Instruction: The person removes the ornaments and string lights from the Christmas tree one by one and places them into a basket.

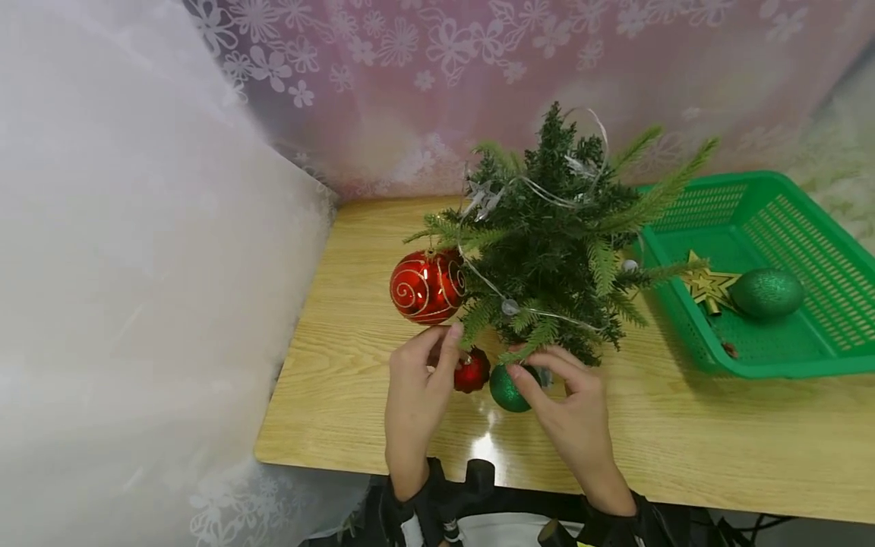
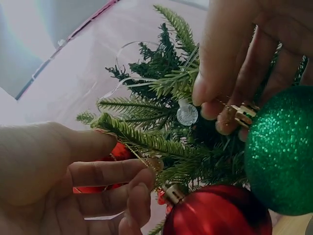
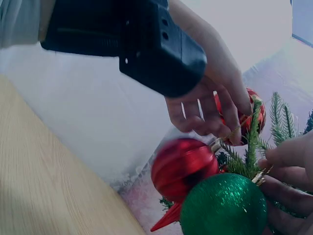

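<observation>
A small artificial Christmas tree (image 1: 550, 251) stands on the table. At its lower front, my left hand (image 1: 418, 384) pinches a branch tip and the gold string of a shiny red bauble (image 2: 220, 213) between thumb and fingers; the bauble hangs just below. My right hand (image 1: 577, 403) pinches the gold string at the cap of a glittery green bauble (image 2: 281, 152), close beside the red one. A larger red bauble with gold swirls (image 1: 425, 290) hangs from a branch above my left hand. In the right wrist view, a red pointed piece (image 3: 168, 218) shows behind the baubles.
On the right, a green plastic basket (image 1: 759, 372) holds a gold star (image 1: 711, 282) and another green glitter bauble (image 1: 767, 294). A clear-bulb light string (image 1: 510, 306) winds round the tree. The wooden table (image 1: 328, 365) ends on the left by a pale curtain (image 1: 150, 266).
</observation>
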### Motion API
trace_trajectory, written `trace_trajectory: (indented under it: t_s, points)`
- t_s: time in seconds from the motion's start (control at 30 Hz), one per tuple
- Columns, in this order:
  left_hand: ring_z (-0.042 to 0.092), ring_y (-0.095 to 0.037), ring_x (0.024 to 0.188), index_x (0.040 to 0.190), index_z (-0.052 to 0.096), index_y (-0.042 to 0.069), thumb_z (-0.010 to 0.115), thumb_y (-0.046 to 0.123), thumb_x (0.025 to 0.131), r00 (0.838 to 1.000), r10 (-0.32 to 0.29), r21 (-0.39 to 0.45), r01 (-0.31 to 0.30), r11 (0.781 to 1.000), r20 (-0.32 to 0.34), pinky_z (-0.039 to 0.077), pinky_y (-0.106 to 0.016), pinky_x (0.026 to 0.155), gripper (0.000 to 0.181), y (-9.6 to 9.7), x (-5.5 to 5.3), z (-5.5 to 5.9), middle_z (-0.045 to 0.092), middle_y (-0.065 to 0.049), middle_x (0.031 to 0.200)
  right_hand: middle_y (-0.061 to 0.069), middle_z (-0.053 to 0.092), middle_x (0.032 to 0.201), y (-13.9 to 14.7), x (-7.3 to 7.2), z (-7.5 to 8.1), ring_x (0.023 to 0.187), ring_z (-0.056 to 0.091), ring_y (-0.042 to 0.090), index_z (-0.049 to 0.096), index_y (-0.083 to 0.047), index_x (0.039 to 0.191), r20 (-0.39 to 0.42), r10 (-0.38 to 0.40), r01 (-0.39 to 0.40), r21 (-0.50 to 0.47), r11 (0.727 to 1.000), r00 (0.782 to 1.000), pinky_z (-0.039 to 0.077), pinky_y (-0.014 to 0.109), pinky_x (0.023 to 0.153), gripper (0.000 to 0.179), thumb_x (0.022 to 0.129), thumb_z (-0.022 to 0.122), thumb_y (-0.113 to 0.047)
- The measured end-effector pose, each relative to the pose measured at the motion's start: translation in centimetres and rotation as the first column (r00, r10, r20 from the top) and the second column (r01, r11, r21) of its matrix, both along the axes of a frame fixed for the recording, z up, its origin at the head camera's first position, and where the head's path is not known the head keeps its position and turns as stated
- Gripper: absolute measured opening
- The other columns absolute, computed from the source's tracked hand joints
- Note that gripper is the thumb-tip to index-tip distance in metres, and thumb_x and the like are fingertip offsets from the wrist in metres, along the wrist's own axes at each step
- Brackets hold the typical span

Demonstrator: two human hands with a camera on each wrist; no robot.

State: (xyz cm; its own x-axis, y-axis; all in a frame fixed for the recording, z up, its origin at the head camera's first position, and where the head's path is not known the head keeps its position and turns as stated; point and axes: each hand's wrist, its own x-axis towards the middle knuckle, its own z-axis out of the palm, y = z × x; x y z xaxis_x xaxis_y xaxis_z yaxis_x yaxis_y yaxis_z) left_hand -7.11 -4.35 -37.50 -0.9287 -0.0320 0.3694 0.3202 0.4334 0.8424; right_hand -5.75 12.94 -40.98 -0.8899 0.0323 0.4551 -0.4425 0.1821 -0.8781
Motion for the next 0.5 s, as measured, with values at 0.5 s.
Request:
trace_trajectory:
  t_s: [0.5]
  points:
    - [0.066, -0.014, 0.068, 0.096, 0.073, 0.005, 0.052, 0.026, 0.101, 0.998, -0.058, 0.023, 0.057, 0.998, 0.035, 0.051, -0.028, 0.062, 0.03, 0.45, -0.04, -0.26, 0.069, -0.003, 0.075, 0.011, 0.071, 0.087, -0.05, 0.94, 0.32, 0.082, 0.064, 0.005, 0.074, 0.001, 0.089, -0.254, -0.192, 0.209, 0.041, 0.977, 0.948, 0.049, 0.016, 0.076, 0.012, 0.08, 0.071, 0.009]
